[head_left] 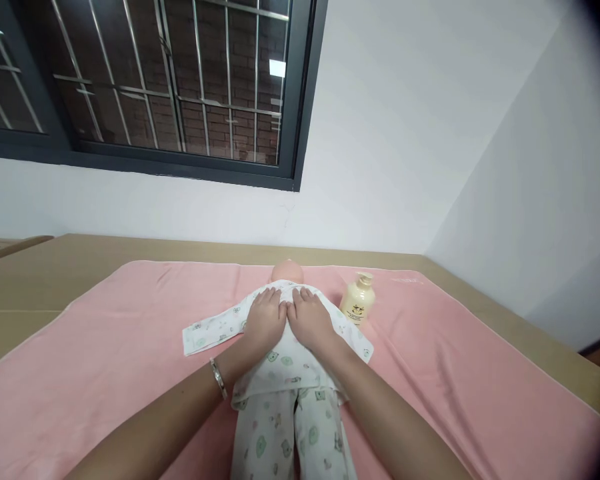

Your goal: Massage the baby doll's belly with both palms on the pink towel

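A baby doll (287,271) lies on its back on a pink blanket (145,380), its head toward the wall. It wears a white top (286,367) and white trousers (275,427), both printed with small green and grey figures. My left hand (266,319) rests flat on the left side of the doll's chest, fingers stretched toward its head. On the right side of the chest lies my right hand (310,319), also flat, its thumb close to the left one. The long sleeves spread out to both sides. Neither hand holds anything.
A pale yellow pump bottle (359,300) stands on the blanket, just right of the doll's shoulder. The blanket covers a wooden surface (95,250) against a white wall (370,167). A dark-framed window (180,100) with metal bars is above.
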The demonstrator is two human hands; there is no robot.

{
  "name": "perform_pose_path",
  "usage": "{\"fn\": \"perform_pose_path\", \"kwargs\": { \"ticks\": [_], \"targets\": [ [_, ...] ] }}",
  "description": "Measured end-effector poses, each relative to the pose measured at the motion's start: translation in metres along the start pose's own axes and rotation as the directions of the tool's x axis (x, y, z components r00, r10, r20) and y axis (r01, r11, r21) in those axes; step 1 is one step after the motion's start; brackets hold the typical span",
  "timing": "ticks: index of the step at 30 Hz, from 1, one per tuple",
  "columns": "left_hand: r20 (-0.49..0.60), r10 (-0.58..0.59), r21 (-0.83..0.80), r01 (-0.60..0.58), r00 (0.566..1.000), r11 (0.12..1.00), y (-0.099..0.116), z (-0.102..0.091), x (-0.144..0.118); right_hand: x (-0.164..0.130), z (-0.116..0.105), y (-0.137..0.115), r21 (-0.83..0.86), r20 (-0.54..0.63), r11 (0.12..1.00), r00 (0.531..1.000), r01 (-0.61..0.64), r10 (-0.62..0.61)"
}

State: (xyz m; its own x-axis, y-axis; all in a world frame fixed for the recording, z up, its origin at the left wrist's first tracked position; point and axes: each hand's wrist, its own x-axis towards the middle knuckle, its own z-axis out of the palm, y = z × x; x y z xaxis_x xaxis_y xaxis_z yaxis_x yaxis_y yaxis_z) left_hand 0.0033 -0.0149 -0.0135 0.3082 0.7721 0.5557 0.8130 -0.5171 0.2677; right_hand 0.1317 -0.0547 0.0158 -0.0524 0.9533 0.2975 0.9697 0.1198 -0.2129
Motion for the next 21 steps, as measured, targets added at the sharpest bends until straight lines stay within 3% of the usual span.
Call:
{"fn": "perform_pose_path", "kwargs": {
  "ticks": [4,9,16,21],
  "targets": [
    [-0.018,0.005,0.073,-0.003,1.0,0.997,0.013,-0.005,-0.009,0.012,0.004,0.017,0.122,0.013,0.992,1.0,0.02,-0.022],
    [0.002,-0.03,0.074,0.03,1.0,0.997,0.02,-0.009,-0.012,0.01,0.008,0.019,0.127,0.017,0.992,1.0,0.02,-0.023],
    [0.102,-0.1,0.019,0.099,0.99,0.995,0.004,-0.011,0.004,0.009,0.004,0.012,0.091,0.011,0.996,1.0,0.002,-0.003],
    [0.058,-0.051,-0.022,0.052,0.997,0.998,-0.007,-0.006,0.006,-0.006,-0.013,-0.006,0.02,0.008,0.999,1.0,0.028,-0.028]
  ]
}}
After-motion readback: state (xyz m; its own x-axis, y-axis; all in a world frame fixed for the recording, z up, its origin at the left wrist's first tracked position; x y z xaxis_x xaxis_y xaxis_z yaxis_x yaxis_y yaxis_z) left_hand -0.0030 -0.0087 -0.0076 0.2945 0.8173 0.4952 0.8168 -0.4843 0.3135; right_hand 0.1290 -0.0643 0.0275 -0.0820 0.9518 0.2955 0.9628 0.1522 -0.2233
